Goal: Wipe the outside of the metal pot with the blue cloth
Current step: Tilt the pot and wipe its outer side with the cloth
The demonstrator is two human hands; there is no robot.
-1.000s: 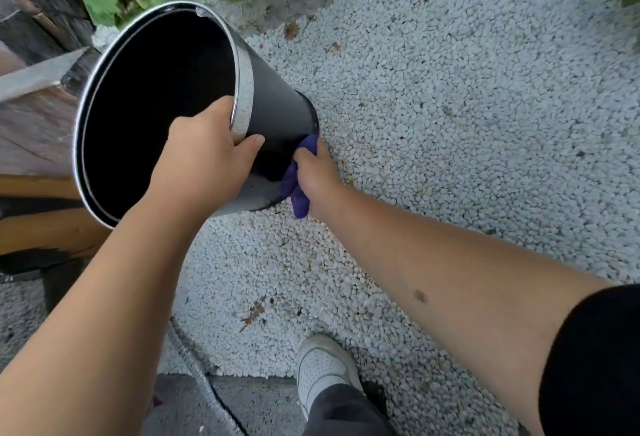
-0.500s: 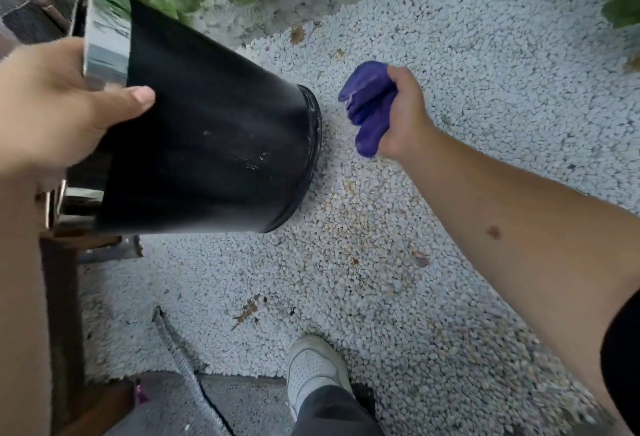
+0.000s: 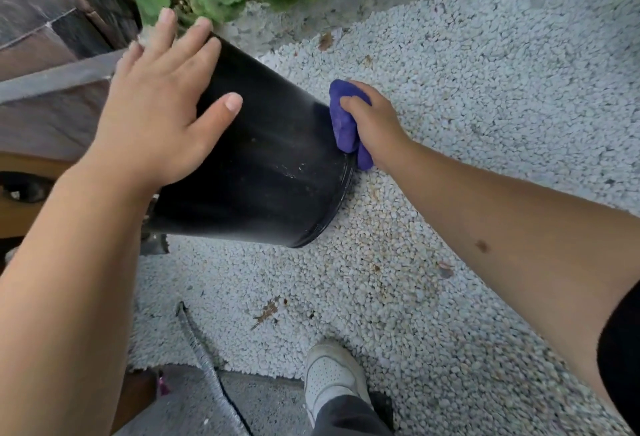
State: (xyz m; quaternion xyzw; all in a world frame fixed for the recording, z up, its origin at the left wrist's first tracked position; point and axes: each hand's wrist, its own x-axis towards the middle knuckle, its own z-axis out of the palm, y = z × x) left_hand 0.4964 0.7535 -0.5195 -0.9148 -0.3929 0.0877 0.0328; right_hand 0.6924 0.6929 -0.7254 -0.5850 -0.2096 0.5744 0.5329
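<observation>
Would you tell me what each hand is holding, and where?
The right hand grips the bunched blue cloth against the pot's base edge. The left hand lies flat on the black pot wall near its rim, gripping nothing.

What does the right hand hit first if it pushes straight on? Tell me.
The blue cloth in the right hand already seems pressed against the black pot near its base, so the pot's wall comes first.

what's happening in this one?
A person is wiping a black metal pot outdoors over white gravel. The left hand lies spread, fingers straight, on the tilted pot's side, steadying it. The right hand grips a bunched blue cloth and presses it against the pot's wall near the base.
</observation>
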